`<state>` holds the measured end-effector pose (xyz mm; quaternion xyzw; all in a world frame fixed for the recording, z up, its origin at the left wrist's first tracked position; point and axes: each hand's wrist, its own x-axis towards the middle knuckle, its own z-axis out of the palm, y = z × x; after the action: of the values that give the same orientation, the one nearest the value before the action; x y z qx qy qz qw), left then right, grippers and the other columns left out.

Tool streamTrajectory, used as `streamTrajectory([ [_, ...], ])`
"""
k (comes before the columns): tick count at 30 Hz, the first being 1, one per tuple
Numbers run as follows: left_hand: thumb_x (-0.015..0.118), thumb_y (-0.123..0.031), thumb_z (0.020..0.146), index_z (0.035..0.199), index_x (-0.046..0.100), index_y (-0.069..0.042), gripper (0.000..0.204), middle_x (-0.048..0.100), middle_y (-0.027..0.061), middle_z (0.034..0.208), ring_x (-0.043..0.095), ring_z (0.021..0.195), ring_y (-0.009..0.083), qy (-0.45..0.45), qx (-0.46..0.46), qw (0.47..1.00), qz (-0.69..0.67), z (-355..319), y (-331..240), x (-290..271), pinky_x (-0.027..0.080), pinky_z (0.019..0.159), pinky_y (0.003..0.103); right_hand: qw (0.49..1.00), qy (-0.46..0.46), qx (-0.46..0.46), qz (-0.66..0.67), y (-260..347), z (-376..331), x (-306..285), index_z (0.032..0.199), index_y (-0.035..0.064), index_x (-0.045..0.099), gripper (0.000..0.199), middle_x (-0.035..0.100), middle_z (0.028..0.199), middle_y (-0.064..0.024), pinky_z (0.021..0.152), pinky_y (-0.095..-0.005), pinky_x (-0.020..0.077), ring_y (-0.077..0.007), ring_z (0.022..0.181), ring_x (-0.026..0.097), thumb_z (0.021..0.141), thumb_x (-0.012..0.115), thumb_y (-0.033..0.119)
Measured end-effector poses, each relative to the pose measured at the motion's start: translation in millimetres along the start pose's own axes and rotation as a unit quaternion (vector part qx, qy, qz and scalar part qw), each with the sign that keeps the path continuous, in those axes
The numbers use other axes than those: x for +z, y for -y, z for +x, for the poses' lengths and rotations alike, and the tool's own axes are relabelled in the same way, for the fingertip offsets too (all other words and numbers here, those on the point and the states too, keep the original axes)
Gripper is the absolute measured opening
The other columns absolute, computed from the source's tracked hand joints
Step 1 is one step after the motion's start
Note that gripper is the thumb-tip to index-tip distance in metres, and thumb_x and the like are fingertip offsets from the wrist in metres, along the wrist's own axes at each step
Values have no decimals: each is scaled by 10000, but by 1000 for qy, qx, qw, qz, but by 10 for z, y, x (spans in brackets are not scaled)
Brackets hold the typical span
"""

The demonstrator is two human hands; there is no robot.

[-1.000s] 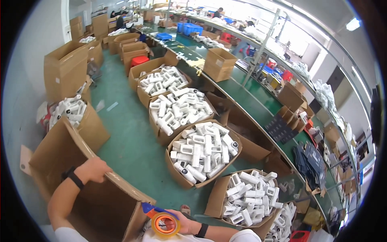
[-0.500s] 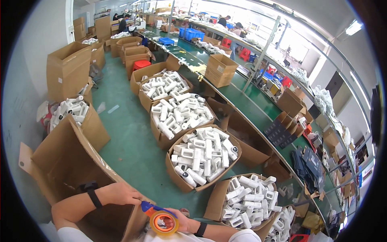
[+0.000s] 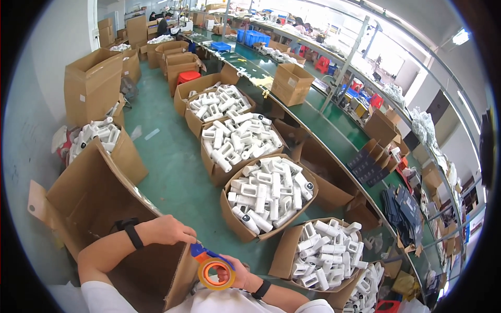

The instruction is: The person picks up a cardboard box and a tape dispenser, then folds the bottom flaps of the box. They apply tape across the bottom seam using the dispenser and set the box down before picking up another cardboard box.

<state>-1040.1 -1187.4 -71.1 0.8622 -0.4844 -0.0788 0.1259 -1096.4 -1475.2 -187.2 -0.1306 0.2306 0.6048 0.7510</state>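
My left hand (image 3: 168,230) rests palm down on the flap edge of a large cardboard box (image 3: 99,208) tilted in front of me; a black band is on that wrist. My right hand (image 3: 233,272) grips a tape dispenser (image 3: 213,267) with an orange-rimmed tape roll and a blue and orange head, held close to my chest just right of the box corner. The dispenser's head almost touches my left hand's fingertips. The box's brown outer face is toward me.
A row of open cartons full of white plastic parts (image 3: 269,190) runs along the green floor beside a long green conveyor bench (image 3: 334,130). More cartons (image 3: 93,86) stand at the left wall. People work at the far end (image 3: 163,25).
My left hand slid along the box edge from the left toward my right hand and the dispenser. The view has lifted slightly. The right hand stays put with the dispenser.
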Motion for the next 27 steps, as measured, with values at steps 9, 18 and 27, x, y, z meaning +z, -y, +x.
streamTrajectory([
  [9, 604, -95, 758, 866, 576, -167, 133, 573, 30, 766, 620, 699, 255, -33, -56, 998, 13, -102, 110, 39, 507, 559, 365, 1000, -18, -16, -3, -3, 6, 279, 842, 74, 590, 367, 469, 568, 6, 480, -238, 381, -110, 497, 448, 963, 469, 398],
  [18, 649, -73, 689, 769, 642, -127, 97, 639, 54, 718, 630, 670, 273, -226, -152, 960, 67, -525, 581, -460, 501, 574, 365, 993, 3, -93, -67, 264, 478, 1068, 874, 38, 594, 390, 474, 615, -3, 491, -216, 374, -109, 525, 426, 961, 480, 400],
  [27, 638, -65, 697, 766, 654, -133, 99, 648, 52, 702, 634, 683, 275, -242, -229, 939, 87, -526, 929, -431, 503, 586, 377, 991, -32, -103, -78, -155, 177, 695, 858, 51, 597, 449, 481, 597, -25, 537, -258, 396, -134, 536, 436, 939, 475, 475],
])
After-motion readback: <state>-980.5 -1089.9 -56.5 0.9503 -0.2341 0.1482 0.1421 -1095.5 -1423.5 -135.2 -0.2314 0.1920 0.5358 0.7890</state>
